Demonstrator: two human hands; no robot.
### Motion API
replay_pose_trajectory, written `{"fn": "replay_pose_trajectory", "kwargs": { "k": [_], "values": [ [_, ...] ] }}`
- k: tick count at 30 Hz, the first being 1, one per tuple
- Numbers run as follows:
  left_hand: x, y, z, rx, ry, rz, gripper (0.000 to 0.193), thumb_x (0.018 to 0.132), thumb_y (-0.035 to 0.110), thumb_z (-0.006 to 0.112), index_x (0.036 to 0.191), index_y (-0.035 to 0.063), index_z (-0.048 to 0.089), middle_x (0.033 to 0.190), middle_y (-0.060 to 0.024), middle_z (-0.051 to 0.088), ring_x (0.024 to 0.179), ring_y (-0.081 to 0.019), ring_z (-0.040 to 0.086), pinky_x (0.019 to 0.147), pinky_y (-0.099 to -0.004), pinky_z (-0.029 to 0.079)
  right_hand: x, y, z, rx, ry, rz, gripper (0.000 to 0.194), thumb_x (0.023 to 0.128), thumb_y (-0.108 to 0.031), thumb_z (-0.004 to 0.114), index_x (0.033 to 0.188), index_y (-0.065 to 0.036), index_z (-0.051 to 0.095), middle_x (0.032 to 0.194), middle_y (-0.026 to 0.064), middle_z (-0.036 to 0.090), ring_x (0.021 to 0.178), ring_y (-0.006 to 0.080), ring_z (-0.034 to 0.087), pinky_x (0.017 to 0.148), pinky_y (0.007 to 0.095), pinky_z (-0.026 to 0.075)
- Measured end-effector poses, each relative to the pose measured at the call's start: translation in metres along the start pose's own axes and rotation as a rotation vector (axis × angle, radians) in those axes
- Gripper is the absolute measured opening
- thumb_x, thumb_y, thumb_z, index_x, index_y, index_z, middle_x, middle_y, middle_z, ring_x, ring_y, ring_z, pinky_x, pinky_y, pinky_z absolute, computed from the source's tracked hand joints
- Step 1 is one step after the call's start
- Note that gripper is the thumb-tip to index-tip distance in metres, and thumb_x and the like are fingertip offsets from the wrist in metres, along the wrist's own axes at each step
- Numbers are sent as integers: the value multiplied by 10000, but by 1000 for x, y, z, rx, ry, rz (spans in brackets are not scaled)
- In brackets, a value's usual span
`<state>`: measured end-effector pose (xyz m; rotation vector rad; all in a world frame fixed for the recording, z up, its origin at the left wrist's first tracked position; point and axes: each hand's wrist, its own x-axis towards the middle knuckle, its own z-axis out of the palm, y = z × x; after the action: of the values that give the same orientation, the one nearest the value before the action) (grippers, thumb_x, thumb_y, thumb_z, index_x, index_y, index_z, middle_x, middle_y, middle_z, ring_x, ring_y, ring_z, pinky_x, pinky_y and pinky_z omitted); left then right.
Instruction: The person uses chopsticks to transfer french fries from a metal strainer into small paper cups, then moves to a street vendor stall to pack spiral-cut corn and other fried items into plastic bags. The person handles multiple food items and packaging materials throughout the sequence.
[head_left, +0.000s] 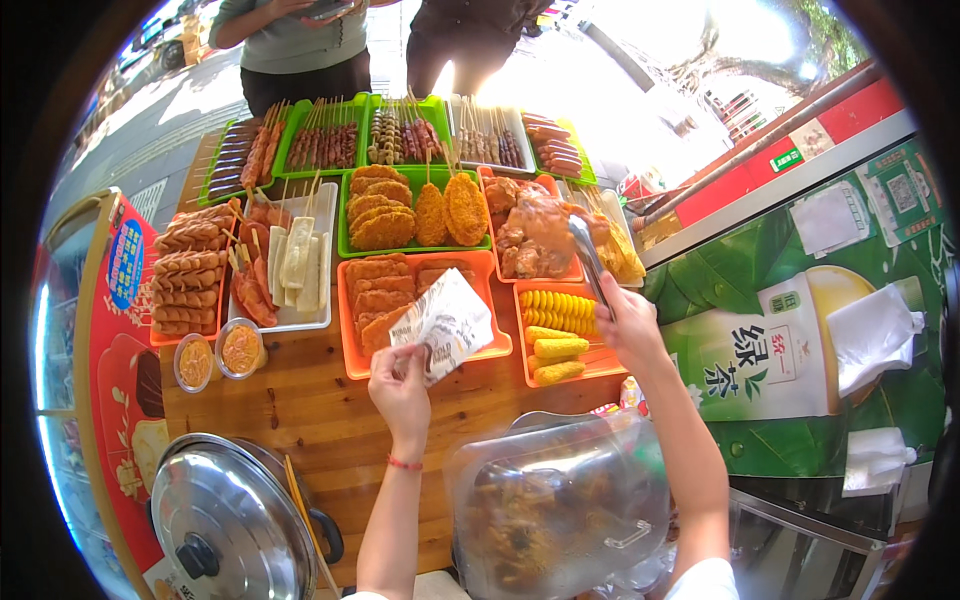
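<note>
Between its thumb and fingers my left hand (401, 382) pinches a printed paper food bag (454, 319). The bag overlaps an orange tray (480, 349) of flat breaded cutlets (379, 289). Metal tongs (590, 251) are gripped in my right hand (634, 322), which is above a tray of corn cobs (559, 349). The tongs' tips reach the right side of another orange tray, which holds glazed meat pieces (529, 225). Whether the tips pinch a piece, I cannot tell. Behind the bag, a green tray (450, 246) carries golden breaded cutlets, some on sticks.
Several trays of skewers (322, 142) line the table's far edge, where two people stand. Two lidded cups (240, 349) sit at left. Nearer are a lidded steel pot (232, 517) with chopsticks against it and a clear plastic cover (562, 495). A green printed panel (750, 360) flanks the right.
</note>
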<state>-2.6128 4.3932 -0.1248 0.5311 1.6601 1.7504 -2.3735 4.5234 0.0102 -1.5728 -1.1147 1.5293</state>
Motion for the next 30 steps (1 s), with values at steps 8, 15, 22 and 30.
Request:
{"fn": "replay_pose_trajectory", "kwargs": {
  "k": [8, 15, 22, 30],
  "values": [
    [-14, 50, 8, 0, -32, 233, 62, 881, 45, 675, 905, -12, 667, 925, -50, 542, 777, -127, 554, 693, -262, 474, -136, -43, 5, -294, -51, -221, 306, 992, -282, 564, 1044, 5, 657, 684, -73, 473, 545, -3, 340, 469, 194, 268],
    [-39, 79, 4, -4, -60, 383, 70, 878, 64, 689, 900, 1, 667, 901, -22, 553, 740, -96, 448, 651, -237, 407, -183, -55, 6, -773, 48, -532, 350, 979, -341, 552, 1047, -6, 627, 667, 77, 559, 581, 149, 525, 565, 307, 418],
    [-73, 107, 10, -99, -141, 526, 69, 835, 36, 725, 890, 21, 686, 957, -38, 557, 821, -112, 491, 704, -234, 422, -219, -67, 13, -847, -7, -442, 342, 969, -343, 546, 1042, -23, 644, 756, 157, 638, 675, 282, 614, 635, 381, 457],
    [-88, 120, -20, -136, -612, 584, 477, 695, -17, 818, 1093, 57, 565, 1456, -168, 380, 1308, -320, 441, 1061, -429, 400, -235, -112, 1, -1229, -247, -417, 331, 925, -366, 583, 977, -50, 661, 839, 172, 664, 818, 353, 636, 737, 430, 489]
  ]
}}
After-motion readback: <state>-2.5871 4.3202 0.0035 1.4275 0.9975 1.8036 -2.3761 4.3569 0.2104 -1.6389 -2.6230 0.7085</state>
